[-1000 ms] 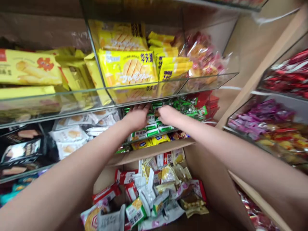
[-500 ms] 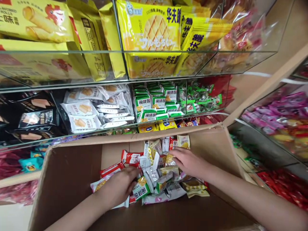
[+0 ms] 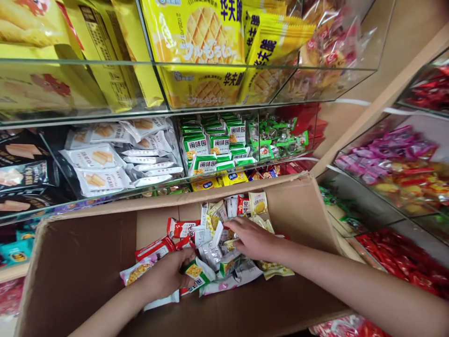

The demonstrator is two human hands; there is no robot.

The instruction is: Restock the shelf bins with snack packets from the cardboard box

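Note:
My left hand (image 3: 166,276) is in the cardboard box (image 3: 94,252), its thumb and fingers closed on the edge of a green-and-white snack packet (image 3: 198,273). Red snack packets (image 3: 154,248) and a white-and-purple packet (image 3: 140,270) lie beside that hand. Over the right side of the pile, my right hand (image 3: 254,239) has its thumb and forefinger apart, touching the wrappers. Under its palm the packets are hidden. A silver packet (image 3: 211,252) lies between my hands, and a cream-coloured packet (image 3: 258,203) leans at the box's far wall.
Behind the box, clear shelf bins hold yellow waffle packets (image 3: 206,35), white wafer packets (image 3: 101,157) and green-and-white packets (image 3: 205,164). To the right stand bins of purple-wrapped sweets (image 3: 396,147) and red-wrapped sweets (image 3: 403,257). A wooden post (image 3: 372,103) separates the shelves.
The view has shifted, so shelves and box appear further left. My left thumb and fingers have closed on the green-and-white packet, which has tilted. My right hand has moved slightly inward over the pile.

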